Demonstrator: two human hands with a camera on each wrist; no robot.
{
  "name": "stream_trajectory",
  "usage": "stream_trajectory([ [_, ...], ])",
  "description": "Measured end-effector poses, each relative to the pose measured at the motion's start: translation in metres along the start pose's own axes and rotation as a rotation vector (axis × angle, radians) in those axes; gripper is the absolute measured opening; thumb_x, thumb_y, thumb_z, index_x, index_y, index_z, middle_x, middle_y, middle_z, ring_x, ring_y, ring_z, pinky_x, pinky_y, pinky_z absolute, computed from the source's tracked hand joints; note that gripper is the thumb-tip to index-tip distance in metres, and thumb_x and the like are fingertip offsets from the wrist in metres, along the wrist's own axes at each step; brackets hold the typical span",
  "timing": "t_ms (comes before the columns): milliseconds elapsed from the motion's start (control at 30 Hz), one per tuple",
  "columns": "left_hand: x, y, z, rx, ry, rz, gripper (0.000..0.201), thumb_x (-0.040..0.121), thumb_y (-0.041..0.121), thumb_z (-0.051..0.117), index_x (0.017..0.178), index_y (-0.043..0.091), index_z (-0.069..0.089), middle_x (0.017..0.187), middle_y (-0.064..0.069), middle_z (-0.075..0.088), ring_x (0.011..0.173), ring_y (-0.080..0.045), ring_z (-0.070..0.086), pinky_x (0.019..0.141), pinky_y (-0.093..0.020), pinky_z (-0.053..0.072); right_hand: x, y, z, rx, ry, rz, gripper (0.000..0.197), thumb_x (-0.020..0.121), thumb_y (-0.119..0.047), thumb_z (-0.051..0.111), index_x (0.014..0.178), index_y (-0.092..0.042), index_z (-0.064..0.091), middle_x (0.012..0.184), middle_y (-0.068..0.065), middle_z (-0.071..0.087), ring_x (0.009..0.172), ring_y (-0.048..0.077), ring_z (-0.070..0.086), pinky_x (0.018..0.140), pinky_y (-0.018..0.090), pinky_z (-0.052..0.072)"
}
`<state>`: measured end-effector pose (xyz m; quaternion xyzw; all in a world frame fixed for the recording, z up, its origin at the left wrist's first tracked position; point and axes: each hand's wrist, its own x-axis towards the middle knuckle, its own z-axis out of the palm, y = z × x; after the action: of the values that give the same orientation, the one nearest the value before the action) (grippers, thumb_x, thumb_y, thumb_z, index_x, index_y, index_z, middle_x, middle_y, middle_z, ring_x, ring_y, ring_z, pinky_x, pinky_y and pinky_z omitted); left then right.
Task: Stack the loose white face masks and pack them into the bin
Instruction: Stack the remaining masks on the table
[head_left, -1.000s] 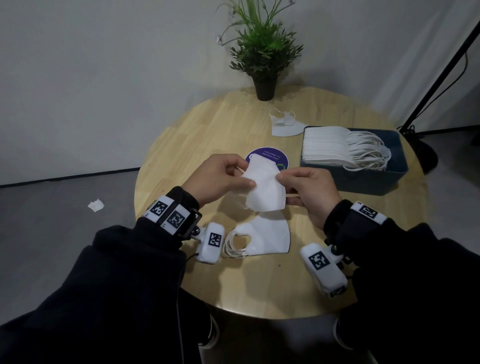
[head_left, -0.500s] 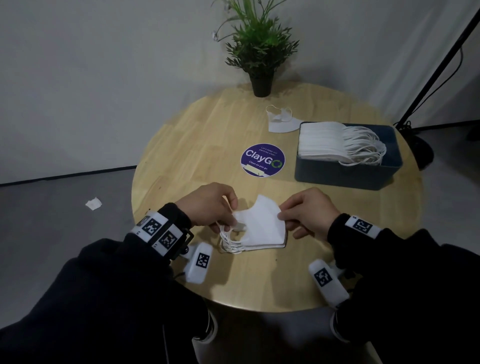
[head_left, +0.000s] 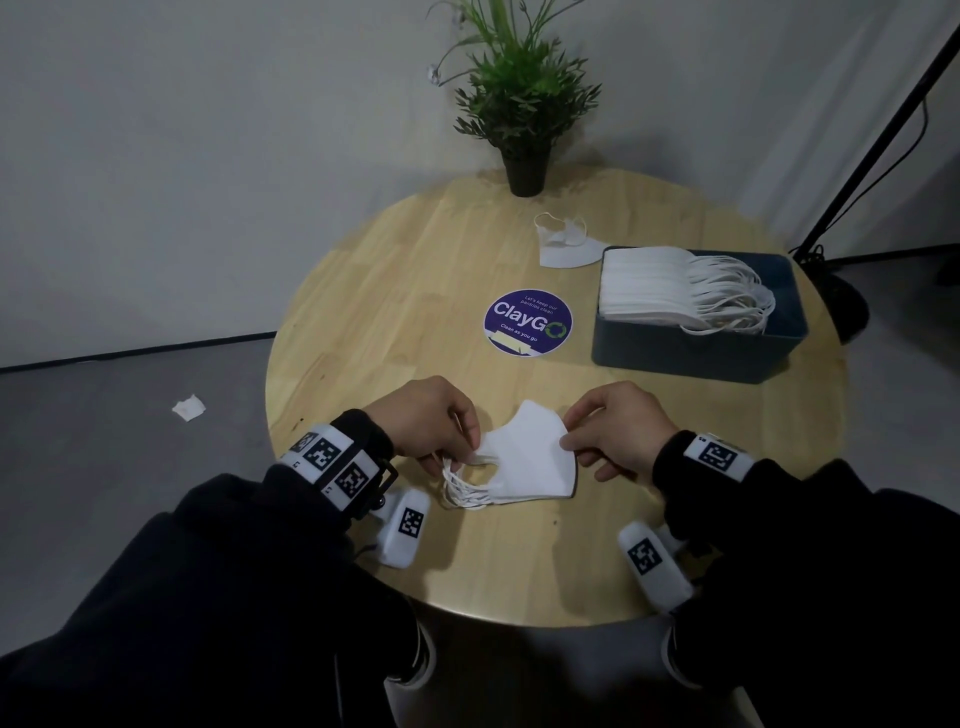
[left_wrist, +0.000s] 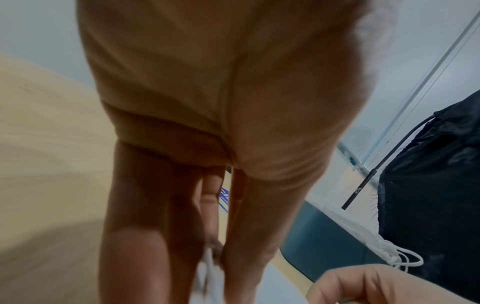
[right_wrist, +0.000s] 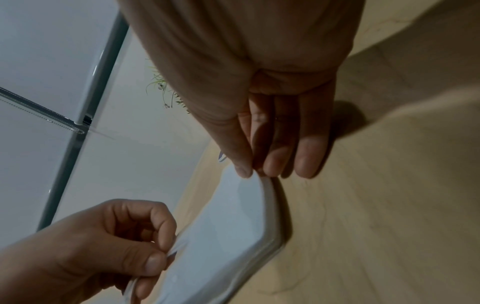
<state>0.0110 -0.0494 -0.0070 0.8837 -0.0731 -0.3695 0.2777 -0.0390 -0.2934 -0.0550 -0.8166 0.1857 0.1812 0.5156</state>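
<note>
Round and pale, a wooden table (head_left: 395, 291) stands against a plain grey wall, with a potted plant (head_left: 524, 109) at its 12 o'clock edge and a purple round sticker (head_left: 529, 323) near the centre. At about 2 o'clock sits a dark blue bin (head_left: 696, 353), already holding a tidy row of white masks with their ear loops trailing to one side. At 6 o'clock, nearest the person, a small stack of masks (head_left: 524, 460) lies flat on the wood. The left hand (head_left: 434, 421) pinches the stack's ear-loop end; the right hand (head_left: 618, 431) pinches the opposite edge between thumb and fingertips. One loose mask (head_left: 563, 244) lies at about 1 o'clock, just beside the bin. Most of the packing looks done; this stack and the stray mask remain outside the bin.
</note>
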Motion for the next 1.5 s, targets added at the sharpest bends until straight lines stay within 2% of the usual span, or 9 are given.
stream_trajectory([
  [267, 0.003, -0.002, 0.002, 0.021, -0.017, -0.028, 0.015, 0.081, -0.004, 0.078, 0.082, 0.011, 0.075, 0.084, -0.017, 0.078, 0.067, -0.028, 0.071, 0.068, -0.039, 0.065, 0.000, 0.000, 0.001, -0.035, -0.002, -0.007, 0.016, 0.076, -0.001, 0.085, 0.084, -0.008, 0.073, 0.067, 0.011, 0.072, 0.056, 0.020, 0.066, 0.054, 0.032, 0.056],
  [433, 0.003, -0.002, 0.004, 0.045, -0.037, -0.047, 0.014, 0.079, -0.004, 0.080, 0.083, 0.010, 0.077, 0.082, -0.015, 0.078, 0.066, -0.027, 0.073, 0.061, -0.033, 0.063, 0.001, 0.001, 0.002, -0.058, 0.000, -0.012, 0.016, 0.075, 0.000, 0.084, 0.083, -0.008, 0.073, 0.067, 0.013, 0.071, 0.055, 0.021, 0.064, 0.052, 0.032, 0.056],
  [633, 0.001, -0.002, -0.001, 0.098, -0.063, -0.033, 0.004, 0.083, 0.014, 0.082, 0.084, 0.017, 0.079, 0.085, -0.012, 0.078, 0.061, -0.016, 0.067, 0.056, -0.028, 0.053, 0.003, 0.002, 0.002, -0.092, 0.008, -0.025, 0.024, 0.074, -0.001, 0.084, 0.090, -0.010, 0.068, 0.075, 0.016, 0.073, 0.053, 0.021, 0.063, 0.051, 0.034, 0.058],
  [800, 0.000, -0.003, -0.008, 0.015, -0.012, -0.043, 0.020, 0.082, 0.018, 0.087, 0.095, 0.015, 0.072, 0.085, -0.010, 0.079, 0.060, -0.014, 0.070, 0.061, -0.031, 0.056, 0.003, 0.000, 0.005, -0.122, 0.048, -0.131, 0.034, 0.073, -0.017, 0.090, 0.095, -0.022, 0.064, 0.089, 0.004, 0.067, 0.059, 0.025, 0.062, 0.045, 0.028, 0.049],
  [933, 0.000, -0.004, -0.003, 0.006, -0.061, -0.052, 0.021, 0.082, 0.009, 0.083, 0.095, 0.016, 0.068, 0.079, -0.011, 0.075, 0.061, -0.020, 0.067, 0.062, -0.033, 0.053, 0.001, -0.001, 0.009, -0.229, -0.032, -0.230, 0.031, 0.072, -0.019, 0.090, 0.090, -0.025, 0.066, 0.083, 0.000, 0.069, 0.067, 0.021, 0.063, 0.055, 0.027, 0.046],
  [1033, 0.000, -0.005, -0.002, 0.046, -0.067, -0.037, 0.022, 0.080, 0.006, 0.083, 0.092, 0.019, 0.069, 0.072, -0.008, 0.068, 0.060, -0.019, 0.061, 0.057, -0.030, 0.051, -0.001, 0.000, 0.012, -0.332, -0.069, -0.241, 0.029, 0.071, -0.019, 0.090, 0.089, -0.026, 0.068, 0.083, -0.003, 0.068, 0.075, 0.015, 0.062, 0.064, 0.024, 0.043],
  [1200, -0.002, -0.005, -0.005, 0.059, -0.079, -0.015, 0.018, 0.081, 0.004, 0.077, 0.087, 0.020, 0.071, 0.071, -0.007, 0.066, 0.060, -0.017, 0.059, 0.062, -0.034, 0.053, 0.000, -0.003, 0.012, -0.360, -0.069, -0.226, 0.029, 0.073, -0.018, 0.090, 0.092, -0.026, 0.069, 0.085, -0.006, 0.066, 0.076, 0.011, 0.060, 0.068, 0.024, 0.044],
  [1333, -0.006, -0.002, -0.008, 0.028, -0.102, 0.031, 0.015, 0.087, 0.006, 0.070, 0.090, 0.020, 0.076, 0.075, -0.005, 0.065, 0.062, -0.014, 0.058, 0.062, -0.031, 0.053, 0.001, -0.004, 0.013, -0.370, -0.070, -0.217, 0.030, 0.073, -0.017, 0.090, 0.092, -0.026, 0.069, 0.085, -0.006, 0.066, 0.077, 0.012, 0.061, 0.069, 0.025, 0.046],
  [1500, -0.010, -0.004, -0.005, 0.100, -0.200, -0.031, 0.024, 0.087, 0.009, 0.065, 0.092, 0.025, 0.082, 0.080, -0.012, 0.072, 0.066, -0.023, 0.064, 0.067, -0.036, 0.059, 0.004, -0.004, 0.014, -0.375, -0.064, -0.207, 0.030, 0.073, -0.019, 0.091, 0.091, -0.027, 0.068, 0.086, -0.008, 0.064, 0.075, 0.010, 0.059, 0.065, 0.024, 0.043],
])
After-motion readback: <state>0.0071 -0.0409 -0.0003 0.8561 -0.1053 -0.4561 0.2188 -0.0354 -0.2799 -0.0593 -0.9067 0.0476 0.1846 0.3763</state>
